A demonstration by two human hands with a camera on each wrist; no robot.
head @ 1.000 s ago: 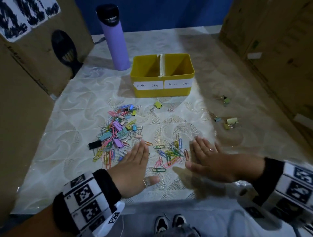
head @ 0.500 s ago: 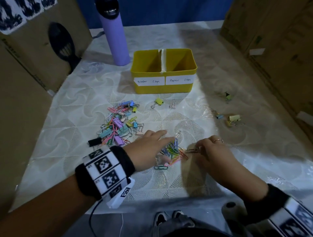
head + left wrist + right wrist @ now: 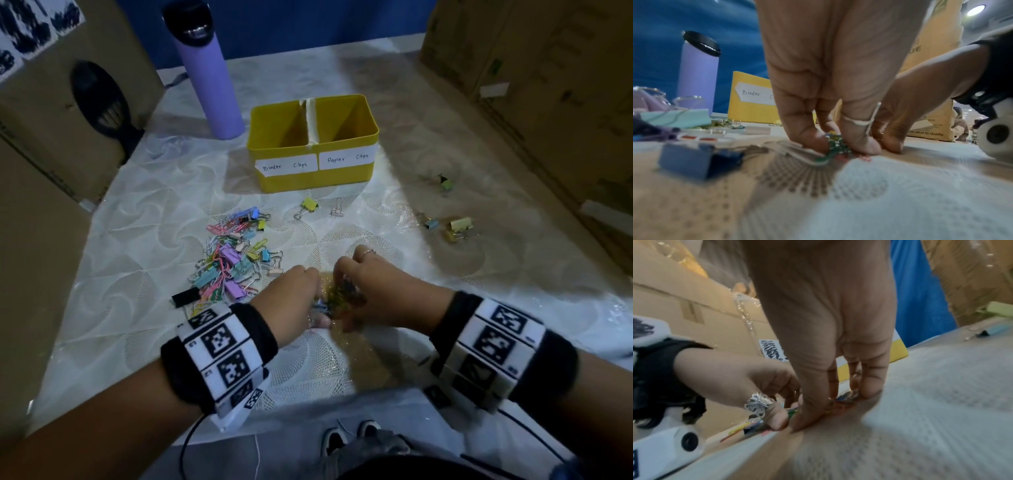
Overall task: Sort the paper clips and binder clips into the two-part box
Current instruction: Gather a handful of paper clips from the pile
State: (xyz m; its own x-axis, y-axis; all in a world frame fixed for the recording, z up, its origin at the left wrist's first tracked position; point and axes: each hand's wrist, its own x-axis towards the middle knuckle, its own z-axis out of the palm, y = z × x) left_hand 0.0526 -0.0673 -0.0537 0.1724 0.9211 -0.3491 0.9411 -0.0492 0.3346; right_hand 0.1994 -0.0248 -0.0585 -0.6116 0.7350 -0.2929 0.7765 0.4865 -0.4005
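The yellow two-part box (image 3: 373,137) stands at the back, its left part labelled Binder Clips, its right part Paper Clips; both parts look empty. A mixed pile of coloured clips (image 3: 233,263) lies left of centre. Both hands meet over a small bunch of paper clips (image 3: 339,294) on the table. My left hand (image 3: 320,303) pinches the bunch (image 3: 835,142) between thumb and fingers. From the other side my right hand (image 3: 342,284) curls round it, fingertips down on the cloth, with the clips (image 3: 844,400) under them. Most of the bunch is hidden by the fingers.
A purple bottle (image 3: 212,75) stands left of the box. Loose binder clips lie before the box (image 3: 310,205) and at the right (image 3: 459,228). A black binder clip (image 3: 185,296) lies near my left wrist. Cardboard walls close both sides.
A second ago both hands lay flat beside the spread paper clips. They have swept inward, curled and gathered the clips into one bunch between them.
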